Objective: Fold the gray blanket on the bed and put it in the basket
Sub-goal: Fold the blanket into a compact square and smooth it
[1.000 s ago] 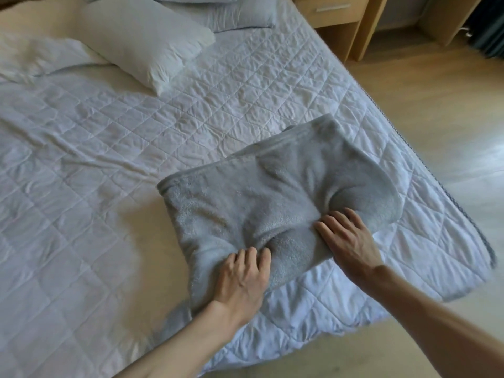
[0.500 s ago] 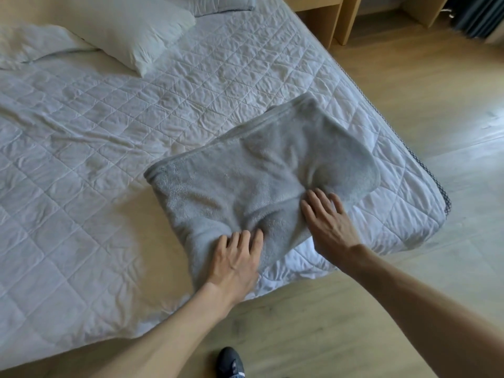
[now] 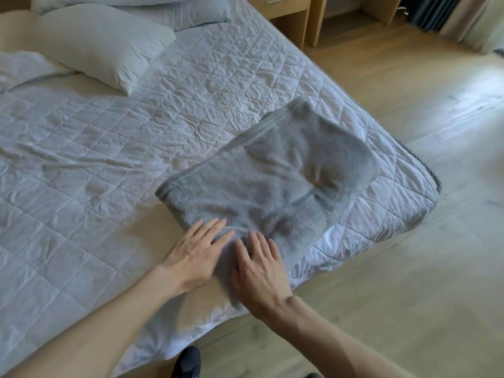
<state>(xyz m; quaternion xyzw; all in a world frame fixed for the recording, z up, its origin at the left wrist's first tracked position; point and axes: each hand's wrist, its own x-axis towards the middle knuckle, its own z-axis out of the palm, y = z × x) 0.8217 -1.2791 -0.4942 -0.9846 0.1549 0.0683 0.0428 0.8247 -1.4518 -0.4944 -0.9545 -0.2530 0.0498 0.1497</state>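
Note:
The gray blanket (image 3: 275, 181) lies folded into a thick rectangle near the foot corner of the bed (image 3: 109, 159), on the white quilted cover. My left hand (image 3: 197, 252) rests flat at the blanket's near left edge, fingers spread. Beside it, my right hand (image 3: 259, 271) lies flat on the near edge too, fingers apart. Neither hand grips the cloth. No basket is in view.
White pillows (image 3: 103, 42) lie at the head of the bed. A wooden nightstand (image 3: 289, 12) and desk legs stand at the back right. Wooden floor (image 3: 409, 268) runs along the bed's right side and foot. My dark shoe (image 3: 186, 362) shows at the bottom.
My right hand slid left along the blanket's near edge to sit next to my left hand. Both hands went from pressing with curled fingers to lying flat. The view shifted.

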